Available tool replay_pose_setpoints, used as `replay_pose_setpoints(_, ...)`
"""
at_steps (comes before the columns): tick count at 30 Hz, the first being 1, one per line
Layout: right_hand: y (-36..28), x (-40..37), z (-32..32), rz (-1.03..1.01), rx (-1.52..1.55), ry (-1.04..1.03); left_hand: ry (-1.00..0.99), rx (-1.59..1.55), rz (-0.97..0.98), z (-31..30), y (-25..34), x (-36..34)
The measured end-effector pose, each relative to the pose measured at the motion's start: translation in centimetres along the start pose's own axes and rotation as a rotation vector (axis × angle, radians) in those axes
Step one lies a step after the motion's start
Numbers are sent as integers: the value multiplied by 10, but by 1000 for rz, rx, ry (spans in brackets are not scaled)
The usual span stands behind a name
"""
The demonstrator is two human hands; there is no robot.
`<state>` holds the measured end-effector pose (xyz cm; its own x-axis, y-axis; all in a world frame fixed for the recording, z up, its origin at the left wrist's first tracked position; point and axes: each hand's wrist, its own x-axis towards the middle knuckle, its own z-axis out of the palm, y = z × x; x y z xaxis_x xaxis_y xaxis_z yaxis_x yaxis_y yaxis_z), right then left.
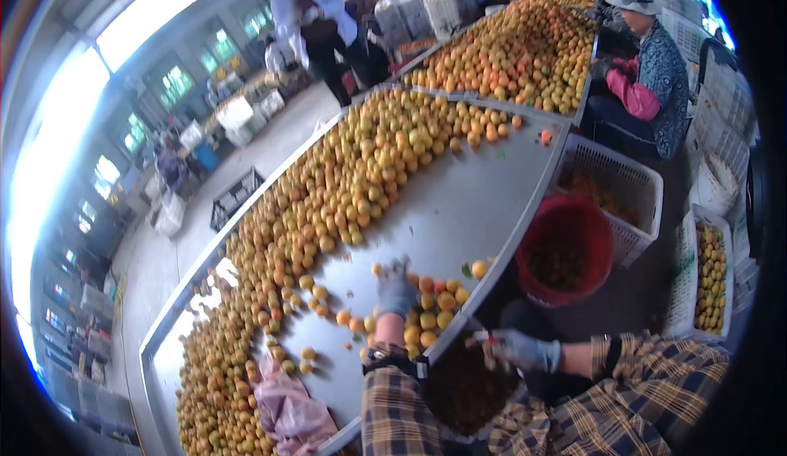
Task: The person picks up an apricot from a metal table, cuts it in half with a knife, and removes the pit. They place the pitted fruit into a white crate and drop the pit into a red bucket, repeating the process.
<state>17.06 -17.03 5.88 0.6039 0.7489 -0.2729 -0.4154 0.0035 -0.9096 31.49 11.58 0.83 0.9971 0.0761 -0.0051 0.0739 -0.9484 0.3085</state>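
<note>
My left hand [396, 290], in a grey glove, reaches over the metal sorting table [447, 218] with its fingers stretched out and apart. Right beside it lies a small group of orange-yellow, apricot-like fruit [427, 321] near the table's edge. My right hand [518, 349], also gloved, is off the table, above a dark container with brownish contents [467, 394]. Its fingers are closed around something small with a reddish part, too blurred to name. A long heap of the same fruit [328, 202] runs along the table's far side.
A red bucket [605, 263] and a white crate [652, 181] stand right of the table. Another crate holds yellow fruit [710, 280]. A pink cloth [287, 407] lies at the table's near left. A person in a hat [668, 87] sits along the right side; others are farther back.
</note>
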Motion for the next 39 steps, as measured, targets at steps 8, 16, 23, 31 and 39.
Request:
replay_pose_setpoints(8, -1, -30, -9, 57, 12, 114, 183, -552, -1, 9, 6, -10)
replay_pose_setpoints(16, 10, -31, -1, -19, -85, 75, 73, -2235, -359, -25, 83, -217)
replay_pose_setpoints(23, 16, -37, 20, 73, -112, -41, 65, -2368, -399, 11, 95, -288)
replay_pose_setpoints(31, 24, -42, 47, 50, -459, -116, 5, -2610, -309, 28, 93, -309)
replay_pose_setpoints(39, 29, -41, 60, 76, -349, -81, -122, -2888, -339, 22, 101, -305)
